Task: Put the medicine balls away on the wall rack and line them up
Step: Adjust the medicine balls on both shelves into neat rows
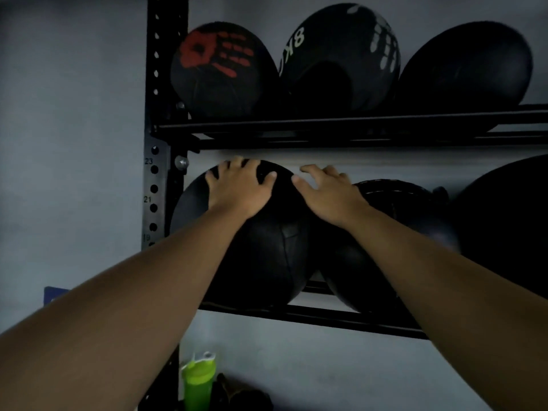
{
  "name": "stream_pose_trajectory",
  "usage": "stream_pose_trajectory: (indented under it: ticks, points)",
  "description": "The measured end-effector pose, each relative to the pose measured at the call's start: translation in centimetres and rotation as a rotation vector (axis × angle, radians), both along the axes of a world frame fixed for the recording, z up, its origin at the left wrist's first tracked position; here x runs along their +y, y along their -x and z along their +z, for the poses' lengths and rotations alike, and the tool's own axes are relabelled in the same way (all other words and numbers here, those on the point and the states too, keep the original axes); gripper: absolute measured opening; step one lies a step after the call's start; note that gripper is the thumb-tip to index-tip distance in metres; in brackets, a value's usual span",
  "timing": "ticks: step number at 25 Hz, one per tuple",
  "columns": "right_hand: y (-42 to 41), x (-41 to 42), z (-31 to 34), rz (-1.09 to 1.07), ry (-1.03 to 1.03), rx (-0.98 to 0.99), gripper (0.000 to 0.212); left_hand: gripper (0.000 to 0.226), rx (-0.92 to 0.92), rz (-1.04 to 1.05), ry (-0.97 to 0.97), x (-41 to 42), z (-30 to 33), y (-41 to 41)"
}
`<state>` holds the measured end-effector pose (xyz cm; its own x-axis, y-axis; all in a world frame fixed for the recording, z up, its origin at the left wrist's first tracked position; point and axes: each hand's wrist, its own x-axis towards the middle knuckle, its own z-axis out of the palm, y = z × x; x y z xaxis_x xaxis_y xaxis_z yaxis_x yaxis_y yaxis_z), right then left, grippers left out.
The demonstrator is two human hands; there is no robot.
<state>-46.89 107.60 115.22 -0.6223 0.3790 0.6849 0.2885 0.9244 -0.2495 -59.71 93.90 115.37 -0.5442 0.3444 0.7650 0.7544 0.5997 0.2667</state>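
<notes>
A black wall rack (326,126) holds black medicine balls on two shelves. On the lower shelf the leftmost ball (267,247) sits by the rack's upright. My left hand (240,188) lies flat on its top with fingers spread. My right hand (326,194) rests on its upper right side, fingers apart, above the gap to the neighbouring ball (394,209). A larger ball (510,221) sits at the lower right. The upper shelf carries a ball with a red handprint (219,69), an 8 kg ball with a white handprint (341,54) and a plain ball (465,66).
The rack's perforated black upright (154,188) stands at the left against a grey wall. Below the lower shelf a green shaker bottle (198,381) stands beside a dark object on the floor. A blue item (55,295) shows at the left behind my forearm.
</notes>
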Motion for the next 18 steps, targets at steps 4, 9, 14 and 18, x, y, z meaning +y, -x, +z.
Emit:
stream_pose_trajectory:
  ticks: [4,9,14,18]
  points:
    - [5.7,-5.1,-1.1,-0.008,0.172,0.045,0.082,0.096,-0.216,-0.15,-0.199,-4.9,-3.9,3.8]
    - [8.0,-5.0,-0.6,-0.01,0.374,0.24,0.098,0.104,-0.273,-0.23,-0.411,-4.6,-6.1,4.6]
    - [8.7,-3.7,0.6,0.048,0.475,0.276,0.098,0.105,-0.203,-0.219,-0.489,-4.0,-6.5,5.7]
    - [9.0,-3.9,0.4,0.031,0.486,0.268,0.097,0.105,-0.201,-0.324,-0.515,-4.3,-6.4,7.7]
